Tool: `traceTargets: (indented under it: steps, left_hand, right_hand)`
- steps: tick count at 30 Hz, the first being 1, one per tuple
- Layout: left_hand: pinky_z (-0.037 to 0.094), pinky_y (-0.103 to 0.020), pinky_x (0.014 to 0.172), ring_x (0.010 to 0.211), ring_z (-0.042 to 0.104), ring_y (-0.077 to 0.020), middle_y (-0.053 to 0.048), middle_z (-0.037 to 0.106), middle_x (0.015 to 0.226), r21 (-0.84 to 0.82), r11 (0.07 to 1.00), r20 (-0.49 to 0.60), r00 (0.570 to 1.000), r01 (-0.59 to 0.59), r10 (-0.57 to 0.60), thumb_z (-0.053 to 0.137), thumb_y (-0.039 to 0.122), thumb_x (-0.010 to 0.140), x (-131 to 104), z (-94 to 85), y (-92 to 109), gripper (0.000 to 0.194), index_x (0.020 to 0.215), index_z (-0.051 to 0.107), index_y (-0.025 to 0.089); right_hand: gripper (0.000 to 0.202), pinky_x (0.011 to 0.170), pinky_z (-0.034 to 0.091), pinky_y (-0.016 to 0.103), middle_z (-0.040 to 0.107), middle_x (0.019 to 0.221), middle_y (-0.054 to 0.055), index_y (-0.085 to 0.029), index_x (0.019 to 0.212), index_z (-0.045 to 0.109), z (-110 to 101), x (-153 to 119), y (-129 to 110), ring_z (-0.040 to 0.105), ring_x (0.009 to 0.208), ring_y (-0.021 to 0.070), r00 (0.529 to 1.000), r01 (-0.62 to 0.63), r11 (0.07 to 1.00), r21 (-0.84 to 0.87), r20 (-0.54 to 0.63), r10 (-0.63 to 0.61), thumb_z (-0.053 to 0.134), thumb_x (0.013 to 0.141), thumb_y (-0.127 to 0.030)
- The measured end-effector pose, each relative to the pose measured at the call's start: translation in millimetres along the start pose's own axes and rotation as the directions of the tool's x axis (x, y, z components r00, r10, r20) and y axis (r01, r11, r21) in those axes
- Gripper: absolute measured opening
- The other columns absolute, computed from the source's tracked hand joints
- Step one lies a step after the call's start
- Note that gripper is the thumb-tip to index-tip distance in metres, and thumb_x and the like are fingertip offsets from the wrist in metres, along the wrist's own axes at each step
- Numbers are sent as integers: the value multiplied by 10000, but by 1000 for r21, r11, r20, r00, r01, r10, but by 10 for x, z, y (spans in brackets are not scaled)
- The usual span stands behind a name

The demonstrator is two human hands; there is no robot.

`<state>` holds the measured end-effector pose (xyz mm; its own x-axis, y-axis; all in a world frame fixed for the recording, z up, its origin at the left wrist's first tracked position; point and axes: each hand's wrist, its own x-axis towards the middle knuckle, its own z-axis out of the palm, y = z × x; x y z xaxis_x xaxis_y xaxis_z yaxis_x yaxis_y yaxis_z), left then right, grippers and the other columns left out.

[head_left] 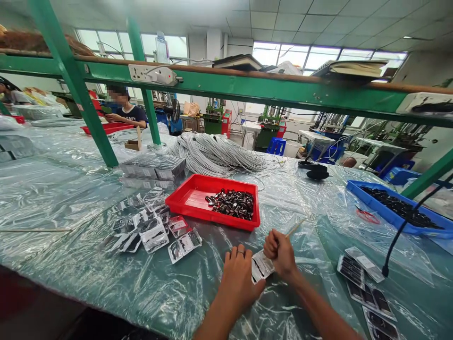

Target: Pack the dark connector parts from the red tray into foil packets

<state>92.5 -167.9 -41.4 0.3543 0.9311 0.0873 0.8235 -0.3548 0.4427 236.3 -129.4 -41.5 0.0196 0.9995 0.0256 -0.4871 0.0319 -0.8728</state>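
A silvery plastic packet (261, 267) with dark pieces inside lies on the plastic-covered table in front of me. My left hand (239, 276) rests flat along the packet's left edge, thumb spread out by its lower corner; a ring is on one finger. Closed in a fist over the packet's upper right, my right hand (281, 255) grips a thin wooden stick (296, 227), whose far end points away from me. The stick's other end is hidden by the hand. Left of my hands lies a loose pile of similar packets (153, 231).
Beyond my hands stands a red tray (212, 218) with small dark metallic parts. Stacked packs (152, 170) and coiled grey cable (215, 153) lie behind. At right are a blue tray (392, 217), black-filled packets (370, 295) and a black cable (398, 236). A green shelf frame (247, 92) crosses above.
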Motion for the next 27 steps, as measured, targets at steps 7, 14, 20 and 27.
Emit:
traceTargets:
  steps: [7, 14, 20, 27]
  left_hand:
    - [372, -449, 970, 1103, 525, -310, -107, 600, 1163, -78, 996, -83, 996, -41, 34, 629, 399, 776, 134, 180, 82, 375, 1091, 616, 196]
    - [378, -452, 953, 1098, 529, -319, -103, 602, 1155, -118, 993, -87, 996, -10, -1, 657, 362, 732, 141, 202, 67, 376, 1066, 617, 194]
    - [380, -450, 951, 1103, 531, -320, -103, 600, 1160, -126, 992, -39, 999, -3, -1, 663, 373, 729, 146, 145, 72, 408, 1095, 617, 200]
    - [377, -443, 955, 1072, 541, -308, -89, 607, 1110, -87, 996, -86, 996, -32, 24, 639, 372, 765, 138, 186, 44, 336, 1059, 627, 210]
  right_hand:
    - [483, 368, 99, 227, 234, 401, -102, -219, 468, 364, 24, 188, 101, 132, 355, 53, 998, 62, 998, -12, -5, -62, 600, 802, -477]
    - [487, 377, 117, 230, 248, 421, -98, -213, 472, 377, -8, 164, 105, 156, 356, 50, 997, 73, 996, -44, 2, -73, 609, 809, -478]
    - [496, 383, 126, 235, 234, 425, -98, -222, 473, 354, -25, 183, 122, 157, 367, 58, 997, 72, 995, -69, 16, -71, 581, 817, -498]
    - [503, 392, 124, 252, 274, 416, -85, -218, 462, 375, -60, 88, 153, 200, 363, 64, 999, 54, 989, -138, -1, -55, 594, 836, -474]
